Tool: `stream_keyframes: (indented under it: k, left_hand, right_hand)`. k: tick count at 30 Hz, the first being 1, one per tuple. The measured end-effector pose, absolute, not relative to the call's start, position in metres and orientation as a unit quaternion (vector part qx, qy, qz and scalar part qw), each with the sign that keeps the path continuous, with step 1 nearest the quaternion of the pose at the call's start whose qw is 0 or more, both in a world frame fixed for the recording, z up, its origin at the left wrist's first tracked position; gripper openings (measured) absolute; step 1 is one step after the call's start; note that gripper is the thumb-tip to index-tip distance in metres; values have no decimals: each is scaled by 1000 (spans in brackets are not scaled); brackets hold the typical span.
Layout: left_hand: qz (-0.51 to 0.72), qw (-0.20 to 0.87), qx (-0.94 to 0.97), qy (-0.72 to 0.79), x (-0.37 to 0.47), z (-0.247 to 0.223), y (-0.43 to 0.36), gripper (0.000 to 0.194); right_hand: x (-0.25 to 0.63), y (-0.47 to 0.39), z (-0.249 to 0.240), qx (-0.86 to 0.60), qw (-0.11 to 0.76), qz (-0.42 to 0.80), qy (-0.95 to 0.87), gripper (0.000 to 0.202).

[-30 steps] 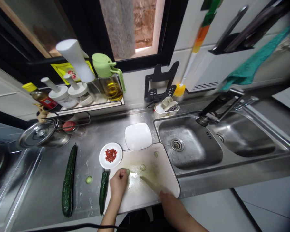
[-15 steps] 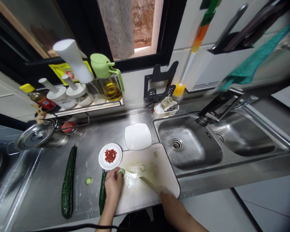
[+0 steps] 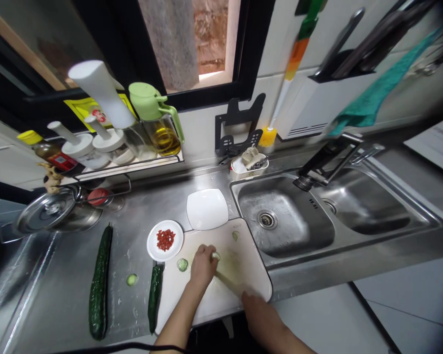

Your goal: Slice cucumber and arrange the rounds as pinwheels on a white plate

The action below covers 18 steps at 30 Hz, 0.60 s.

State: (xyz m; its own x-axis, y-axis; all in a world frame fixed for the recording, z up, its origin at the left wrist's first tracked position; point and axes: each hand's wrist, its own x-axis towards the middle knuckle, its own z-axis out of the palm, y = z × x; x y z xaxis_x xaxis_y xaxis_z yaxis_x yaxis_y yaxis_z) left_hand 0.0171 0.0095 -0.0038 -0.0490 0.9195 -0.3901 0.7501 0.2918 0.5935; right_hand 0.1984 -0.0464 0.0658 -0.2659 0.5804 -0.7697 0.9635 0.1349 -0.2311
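My left hand point(image 3: 204, 265) is over the middle of the white cutting board point(image 3: 253, 265), fingers pinched on a small cucumber slice point(image 3: 216, 255). At the board's right front edge, my right hand point(image 3: 260, 312) is closed round the handle of a knife point(image 3: 229, 284), whose blade lies low over the board and blends with its wet surface. A second cucumber slice point(image 3: 182, 264) rests to the left of my left hand. A cut cucumber point(image 3: 155, 297) lies along the board's left edge. Near the board's upper right corner is a thin sliver of cucumber point(image 3: 235, 236).
A whole cucumber point(image 3: 100, 285) and a cucumber end point(image 3: 132, 280) lie on the steel counter at left. Behind the board stand a plate of red berries point(image 3: 152, 248) and a white square dish point(image 3: 207, 209). The double sink point(image 3: 284, 216) is at right, the seasoning rack point(image 3: 133, 169) at back left.
My left hand has moved right, from the slice at the board's left to the one in the middle, leaving the first slice on the board. My right hand stays about where it was.
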Motion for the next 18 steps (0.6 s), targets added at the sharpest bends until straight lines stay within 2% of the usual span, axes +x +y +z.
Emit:
stream_keyframes:
  k: [11,18]
  left_hand:
    - [61,371,657,653,15,6,27,10]
    - [51,369,675,637,16,16,29,14]
  right_hand:
    - [196,-41,73,541,276,-357,709,51]
    - [196,-42,73,544,283,-350,708,51]
